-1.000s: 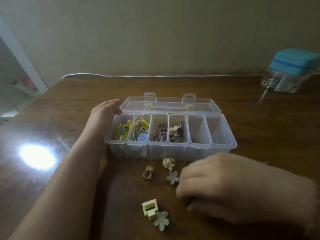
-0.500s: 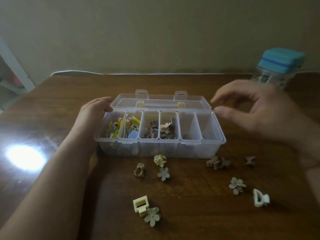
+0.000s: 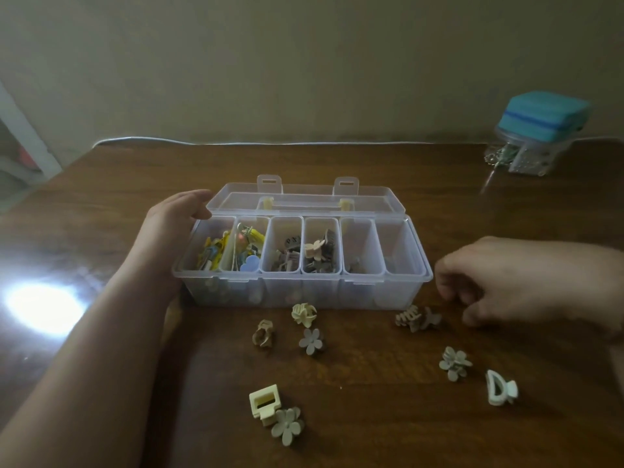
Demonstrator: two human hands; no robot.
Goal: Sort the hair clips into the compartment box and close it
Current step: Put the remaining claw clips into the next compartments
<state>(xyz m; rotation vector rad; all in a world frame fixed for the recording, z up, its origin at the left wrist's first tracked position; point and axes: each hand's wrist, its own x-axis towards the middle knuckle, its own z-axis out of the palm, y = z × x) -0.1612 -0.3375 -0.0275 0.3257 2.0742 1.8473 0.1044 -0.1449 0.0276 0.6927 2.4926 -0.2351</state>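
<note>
The clear compartment box (image 3: 401, 292) stands open at the table's centre, its lid (image 3: 304, 201) laid back. Its four left cells hold coloured and brown clips. The two right cells look almost bare. My left hand (image 3: 175, 217) rests against the box's left end, fingers fairly straight by the lid corner. My right hand (image 3: 526, 282) is down on the table just right of the box. Its fingers curl over a small brown clip that they hide. Loose on the table lie a brown clip pair (image 3: 417, 318), beige clips (image 3: 304, 314) and flower clips (image 3: 455, 363).
More loose clips lie in front: a brown one (image 3: 263, 334), a grey flower (image 3: 310, 341), a cream square clip (image 3: 265, 401) beside another flower (image 3: 287, 425), and a white claw clip (image 3: 499, 388). A teal-lidded container (image 3: 537, 133) stands at the back right. Glare (image 3: 44, 307) marks the left tabletop.
My right hand lifted from the near table, passed above the box's right cells, then dropped to the table right of the box, covering the small brown clip. My left hand stayed at the box.
</note>
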